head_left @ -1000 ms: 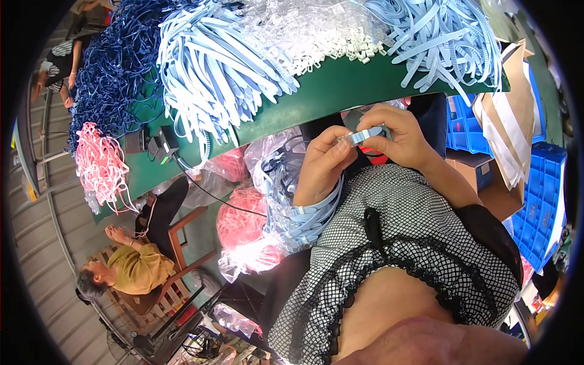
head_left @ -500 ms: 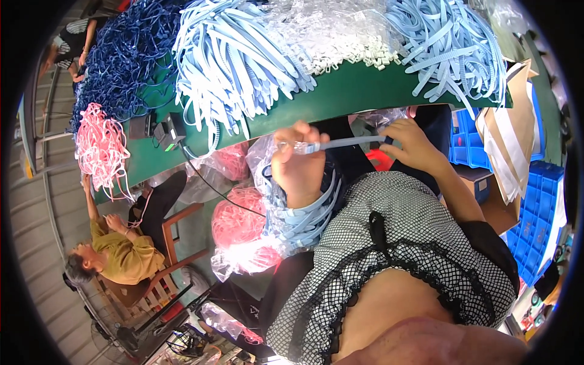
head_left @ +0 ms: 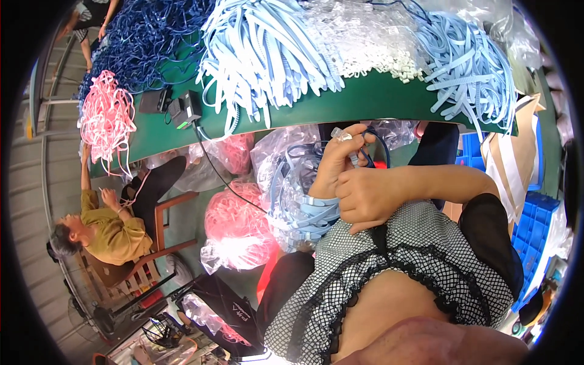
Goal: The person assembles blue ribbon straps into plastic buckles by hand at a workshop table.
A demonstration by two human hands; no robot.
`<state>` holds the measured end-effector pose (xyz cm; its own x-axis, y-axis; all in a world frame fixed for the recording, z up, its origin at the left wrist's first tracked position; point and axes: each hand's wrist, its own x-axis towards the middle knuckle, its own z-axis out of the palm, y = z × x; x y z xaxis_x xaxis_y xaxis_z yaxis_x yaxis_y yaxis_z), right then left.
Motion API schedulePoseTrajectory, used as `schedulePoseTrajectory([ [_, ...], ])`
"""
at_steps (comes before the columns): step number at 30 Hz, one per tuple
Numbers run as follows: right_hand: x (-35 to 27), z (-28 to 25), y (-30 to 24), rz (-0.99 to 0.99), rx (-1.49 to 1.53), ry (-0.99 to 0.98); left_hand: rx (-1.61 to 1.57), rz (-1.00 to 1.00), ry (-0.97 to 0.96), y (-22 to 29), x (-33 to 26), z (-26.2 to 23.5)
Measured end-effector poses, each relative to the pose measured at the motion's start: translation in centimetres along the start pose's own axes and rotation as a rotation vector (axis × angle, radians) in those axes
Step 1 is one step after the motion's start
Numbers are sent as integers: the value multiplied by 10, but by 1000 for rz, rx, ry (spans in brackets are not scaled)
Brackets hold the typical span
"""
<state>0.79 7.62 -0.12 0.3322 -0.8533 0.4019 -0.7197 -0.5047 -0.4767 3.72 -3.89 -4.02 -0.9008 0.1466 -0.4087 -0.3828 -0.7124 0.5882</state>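
Observation:
My left hand (head_left: 333,163) is raised just below the table's edge, fingers curled round a blue strap. A dark blue loop of cord (head_left: 383,146) stands out beyond its fingertips, and a small clear plastic piece (head_left: 342,135) shows at its thumb. Several light blue straps (head_left: 319,210) hang looped around my left wrist and forearm. My right hand (head_left: 370,198) is closed against that wrist, next to the looped straps; its curled fingers hide whatever is in them.
On the green table (head_left: 261,129) lie heaps of light blue straps (head_left: 267,61), dark blue cords (head_left: 146,48), white clips (head_left: 395,66) and pink cords (head_left: 106,115). Bagged pink cords (head_left: 237,219) sit below. A co-worker (head_left: 115,228) sits at left. Blue crates (head_left: 535,231) stand at right.
My right hand has moved left and down from the strap's far end to my left wrist. My left hand has shifted right, and the strap is no longer stretched between the hands.

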Motion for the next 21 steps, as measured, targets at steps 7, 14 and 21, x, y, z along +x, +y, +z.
schedulePoseTrajectory([
  [7,26,-92,95,382,-599,584,-442,215,-384,-1,-16,-5],
  [14,36,-85,155,392,-729,423,-336,225,-293,0,-20,-11],
  [21,25,-93,102,208,-340,701,183,519,67,11,-23,-13],
])
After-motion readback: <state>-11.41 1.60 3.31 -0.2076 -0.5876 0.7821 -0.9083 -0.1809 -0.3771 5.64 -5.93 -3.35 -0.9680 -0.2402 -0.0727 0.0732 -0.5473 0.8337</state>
